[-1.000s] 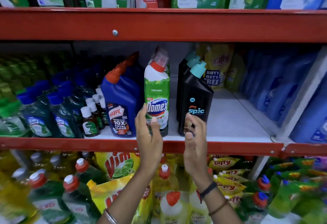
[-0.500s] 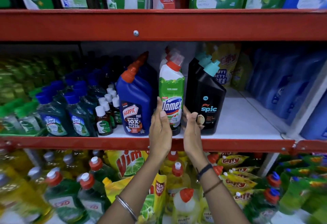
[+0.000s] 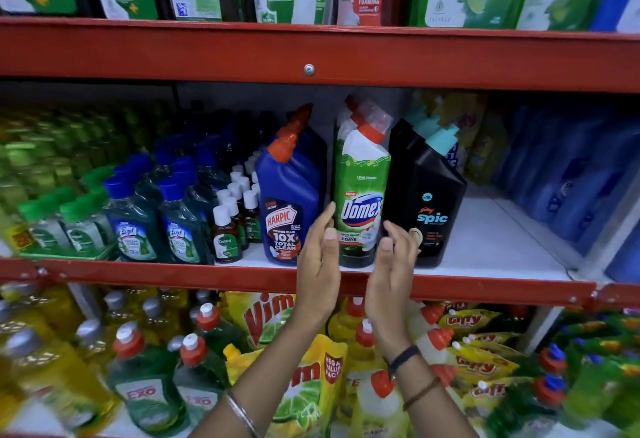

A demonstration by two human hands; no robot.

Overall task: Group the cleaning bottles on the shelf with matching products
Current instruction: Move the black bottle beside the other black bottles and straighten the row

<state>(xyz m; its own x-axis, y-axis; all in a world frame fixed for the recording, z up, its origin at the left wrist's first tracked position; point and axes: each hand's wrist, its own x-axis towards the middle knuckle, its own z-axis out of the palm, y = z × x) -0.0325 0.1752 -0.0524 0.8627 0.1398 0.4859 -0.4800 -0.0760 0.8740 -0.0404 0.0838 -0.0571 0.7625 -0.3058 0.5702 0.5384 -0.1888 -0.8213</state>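
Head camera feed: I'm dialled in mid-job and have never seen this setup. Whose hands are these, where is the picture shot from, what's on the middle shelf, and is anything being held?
There is no machine here. A person wears one wide-angle camera on the head, looking forward and down, so the two bare arms coming up from the bottom are their own. The left hand and right hand are open, palms facing each other, on either side of the green Domex bottle. Neither hand is closed on it; the bottle stands on the white middle shelf. To its left stands a blue Harpic bottle, to its right a black Spic bottle, each with more of its kind behind. Further left are small brown Dettol bottles and green Lizol bottles.
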